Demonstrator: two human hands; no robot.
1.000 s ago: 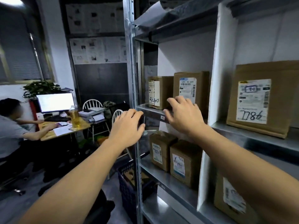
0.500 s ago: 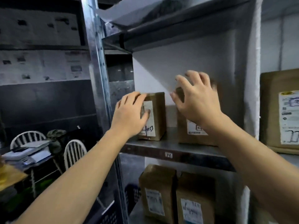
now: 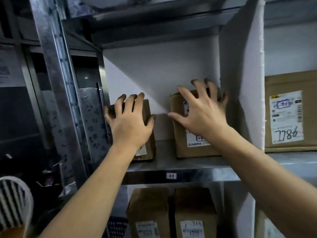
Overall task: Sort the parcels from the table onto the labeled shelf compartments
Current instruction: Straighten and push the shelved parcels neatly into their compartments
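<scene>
- The shelf (image 3: 205, 176) runs across the view at chest height. Its compartment is closed on the right by a white divider (image 3: 243, 83) and on the left by a metal upright (image 3: 51, 83), with plenty of open room above the boxes.
- The larger parcel (image 3: 181, 148) stands upright on the right of this compartment, near the divider, with its label facing out.
- The smaller parcel (image 3: 149, 145) stands upright at the left end, near the side wall. A bare strip of shelf lies between the two.
- The right hand (image 3: 200, 114) is spread on the larger parcel, fingers bent over its top edge and thumb at its left front corner, holding it.
- The left hand (image 3: 130, 124) clasps the smaller parcel the same way, fingers over the top and thumb down its right side.
- Each parcel lies straight ahead of its own hand, so neither arm needs to cross. Sliding them inward looks free, while outward is tight.
- The H tag (image 3: 171, 176) on the front rim marks this compartment.
</scene>
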